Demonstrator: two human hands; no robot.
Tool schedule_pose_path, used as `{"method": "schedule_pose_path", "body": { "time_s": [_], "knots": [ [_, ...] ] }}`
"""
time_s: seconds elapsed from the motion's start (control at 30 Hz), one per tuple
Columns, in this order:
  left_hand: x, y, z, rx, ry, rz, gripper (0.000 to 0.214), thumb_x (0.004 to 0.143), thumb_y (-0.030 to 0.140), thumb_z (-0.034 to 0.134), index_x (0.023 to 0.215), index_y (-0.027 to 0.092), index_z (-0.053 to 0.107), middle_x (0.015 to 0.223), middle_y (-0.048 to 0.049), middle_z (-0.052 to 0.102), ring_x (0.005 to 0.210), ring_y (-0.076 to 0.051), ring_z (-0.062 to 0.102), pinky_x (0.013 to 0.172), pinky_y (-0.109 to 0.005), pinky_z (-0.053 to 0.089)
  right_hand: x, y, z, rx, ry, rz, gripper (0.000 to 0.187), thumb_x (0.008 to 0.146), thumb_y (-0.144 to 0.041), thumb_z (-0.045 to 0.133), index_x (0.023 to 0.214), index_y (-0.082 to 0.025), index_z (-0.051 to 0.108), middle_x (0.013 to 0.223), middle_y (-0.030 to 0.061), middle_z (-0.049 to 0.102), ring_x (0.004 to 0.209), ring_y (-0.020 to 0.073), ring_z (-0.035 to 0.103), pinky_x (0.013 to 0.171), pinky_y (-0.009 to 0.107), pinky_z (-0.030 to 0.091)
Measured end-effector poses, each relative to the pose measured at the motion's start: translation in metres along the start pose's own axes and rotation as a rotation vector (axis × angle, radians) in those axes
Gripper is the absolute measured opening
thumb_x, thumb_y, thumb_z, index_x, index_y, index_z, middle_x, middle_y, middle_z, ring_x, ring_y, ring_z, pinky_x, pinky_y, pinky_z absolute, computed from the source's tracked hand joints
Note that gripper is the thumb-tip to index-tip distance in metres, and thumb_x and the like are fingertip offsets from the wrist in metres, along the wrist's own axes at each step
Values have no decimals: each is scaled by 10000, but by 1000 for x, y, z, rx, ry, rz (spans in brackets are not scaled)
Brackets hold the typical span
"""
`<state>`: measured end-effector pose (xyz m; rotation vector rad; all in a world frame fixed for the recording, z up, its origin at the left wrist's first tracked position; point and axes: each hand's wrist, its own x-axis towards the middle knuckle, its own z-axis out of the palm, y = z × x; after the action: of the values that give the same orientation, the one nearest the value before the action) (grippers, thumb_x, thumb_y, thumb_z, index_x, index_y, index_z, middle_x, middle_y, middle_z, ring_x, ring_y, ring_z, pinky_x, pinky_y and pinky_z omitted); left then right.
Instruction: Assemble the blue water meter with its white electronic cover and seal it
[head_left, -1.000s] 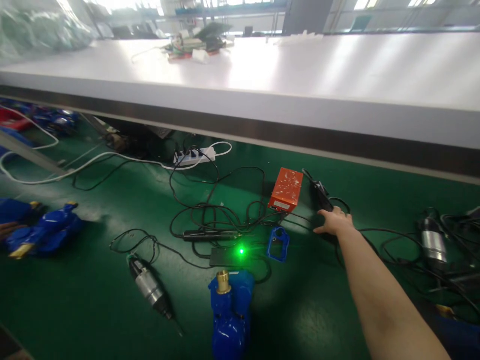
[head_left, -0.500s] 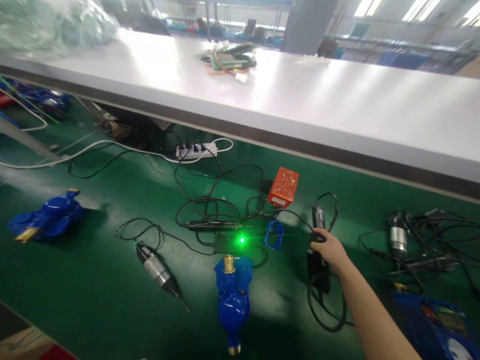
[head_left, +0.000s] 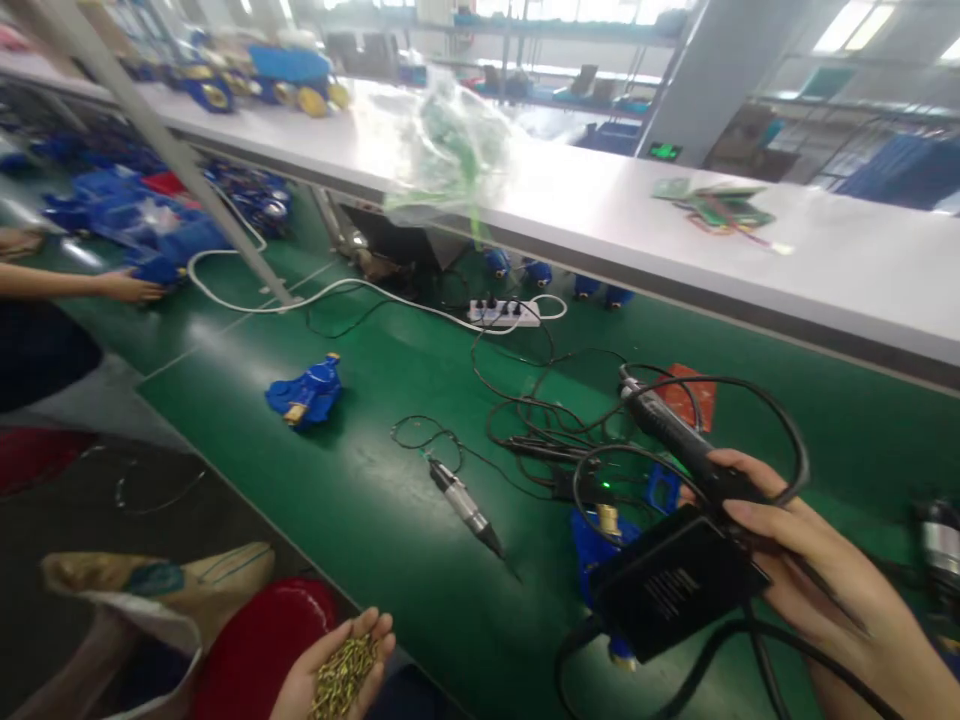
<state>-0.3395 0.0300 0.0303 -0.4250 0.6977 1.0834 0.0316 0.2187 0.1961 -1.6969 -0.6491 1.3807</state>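
Note:
My right hand (head_left: 810, 565) grips a black power adapter (head_left: 679, 585) and a black electric screwdriver (head_left: 667, 425), lifted above the green bench, with their cable (head_left: 780, 430) looping over my fingers. My left hand (head_left: 341, 670) is cupped palm up at the bottom edge and holds a heap of small brass screws (head_left: 345, 672). Below the adapter lies a blue water meter (head_left: 589, 535) with a brass fitting. A silver electric screwdriver (head_left: 465, 508) lies on the bench between my hands.
Tangled black cables (head_left: 540, 420), a white power strip (head_left: 504, 313) and an orange box (head_left: 694, 398) lie on the green bench (head_left: 375, 380). Another blue meter (head_left: 307, 392) sits to the left. A co-worker's hand (head_left: 127, 288) reaches in at far left. A white shelf (head_left: 862, 270) runs across above.
My right hand has lifted the black screwdriver and adapter off the bench toward me. The view has swung left, and my left hand with the screws has come into view.

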Motion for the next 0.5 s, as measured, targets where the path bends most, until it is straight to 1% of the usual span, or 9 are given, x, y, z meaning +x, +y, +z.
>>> {"method": "schedule_pose_path", "body": {
  "time_s": [0.07,0.13,0.23,0.27,0.33,0.4,0.43,0.5],
  "knots": [
    [-14,37,-6,14,-8,44,299,860,75,437,853,141,728,907,-126,705,837,-238,678,705,-319,574,-11,7,51,15,-90,48,738,345,-299,721,1047,-298,492,805,87,620,582,207,573,483,281,424],
    [-30,73,-16,12,-69,103,313,876,83,413,895,140,720,943,-129,697,880,-233,668,741,-311,566,-15,22,106,57,-215,67,730,385,-293,742,1064,-278,474,801,71,622,612,195,580,508,260,425],
    [-51,118,-34,-20,-204,185,321,890,109,389,974,130,698,1005,-132,677,965,-237,636,817,-313,542,-9,60,189,183,-388,54,683,444,-230,750,1065,-233,466,761,28,613,650,164,581,553,219,424],
    [-57,130,-39,-34,-234,208,322,893,121,386,991,128,693,1022,-131,671,984,-239,627,833,-314,536,-4,75,215,210,-417,50,668,447,-213,745,1054,-225,466,746,11,606,653,153,578,576,214,431],
    [-67,147,-44,-63,-260,262,325,893,136,382,1010,122,685,1039,-134,664,1000,-244,619,843,-317,532,10,106,262,236,-446,46,664,458,-199,727,1064,-215,455,727,-13,587,656,139,569,590,205,434],
    [-75,157,-44,-96,-235,335,349,896,133,354,1010,110,683,1042,-147,660,992,-250,622,833,-326,539,27,133,300,246,-472,53,680,483,-179,717,1101,-205,434,728,-23,571,641,131,558,572,200,432],
    [-79,159,-42,-114,-202,377,372,900,128,329,998,102,687,1032,-153,662,980,-251,627,821,-329,545,36,144,315,246,-485,58,664,535,-180,711,1132,-197,420,746,-18,568,629,125,551,562,201,432],
    [-86,158,-39,-156,-109,460,428,909,120,275,960,88,699,998,-159,674,946,-249,642,788,-327,559,52,160,339,242,-518,66,561,698,-200,660,1194,-176,397,817,6,567,619,114,541,555,214,445]
  ]
}}
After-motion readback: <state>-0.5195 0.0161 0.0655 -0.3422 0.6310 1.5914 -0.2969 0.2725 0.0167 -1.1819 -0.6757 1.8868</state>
